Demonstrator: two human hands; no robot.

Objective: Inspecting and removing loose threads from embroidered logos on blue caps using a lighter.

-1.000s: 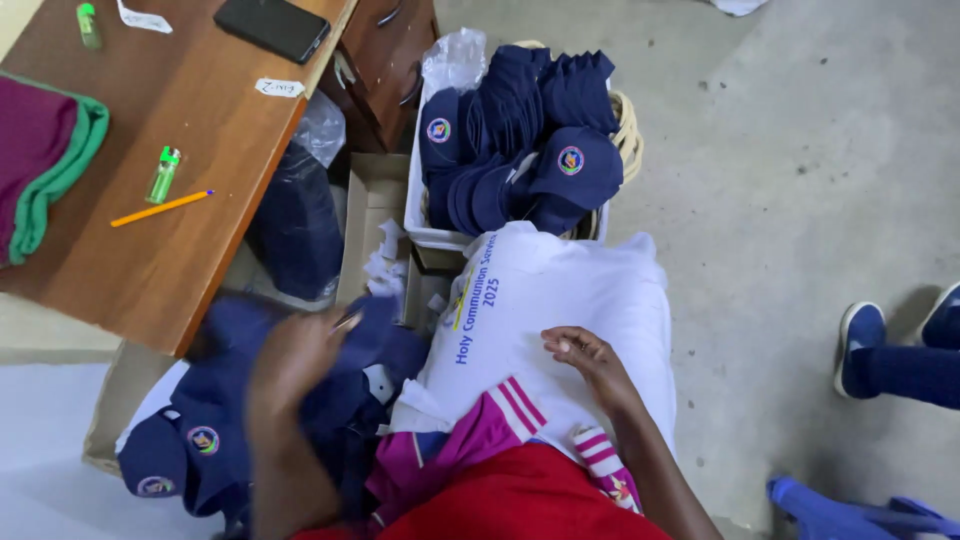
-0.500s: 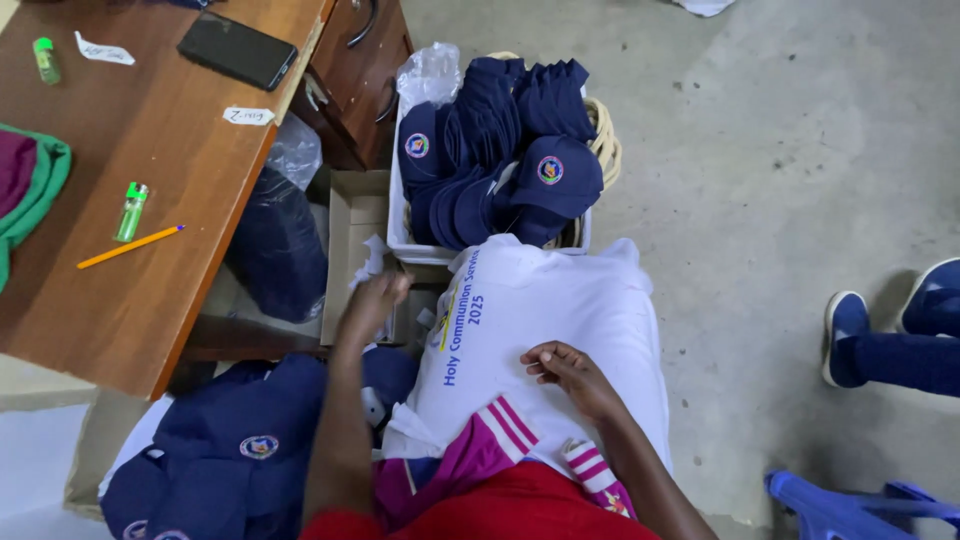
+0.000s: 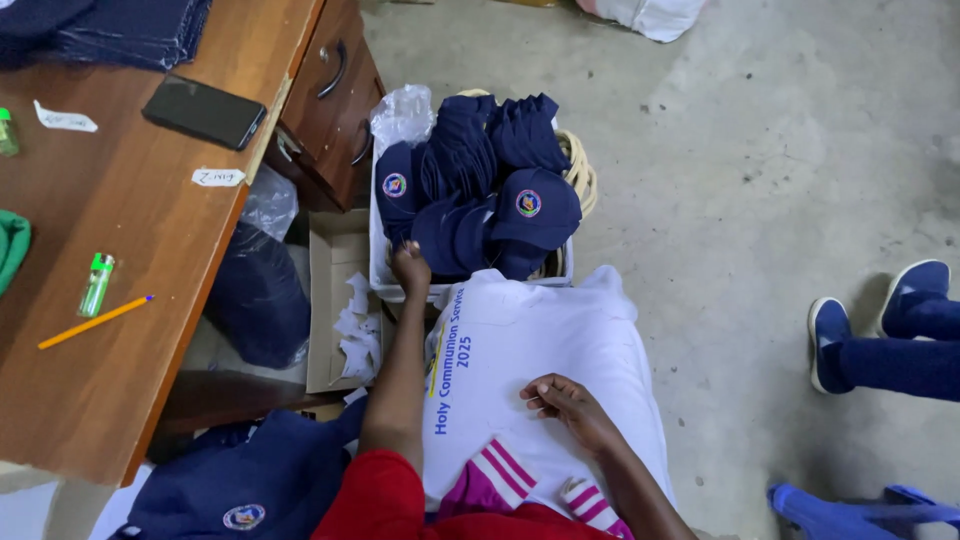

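Two hands: a person in a red top is working from above, seated over a lap.
Floor (image 3: 760, 200): grey concrete is filling the right side; another person's blue shoes (image 3: 870, 325) are resting at the edge.
Desk (image 3: 130, 260): brown wood is bearing a black phone (image 3: 204, 111), a green lighter (image 3: 96, 284) and an orange pencil (image 3: 95, 322).
White garment (image 3: 545, 345): printed cloth is lying spread over the lap.
White bin (image 3: 378, 270): navy caps (image 3: 480, 185) with round badges are piling high in it, just beyond the garment.
Loose caps (image 3: 240, 480): more navy caps are lying at lower left, beside the lap, apparently waiting their turn.
Left hand (image 3: 410, 268): it is reaching to the bin's near rim, fingers bunching together at the caps; whether it is gripping one, I cannot tell.
Right hand (image 3: 568, 400): it is resting on the white garment, fingers loosely curling, clamping nothing.
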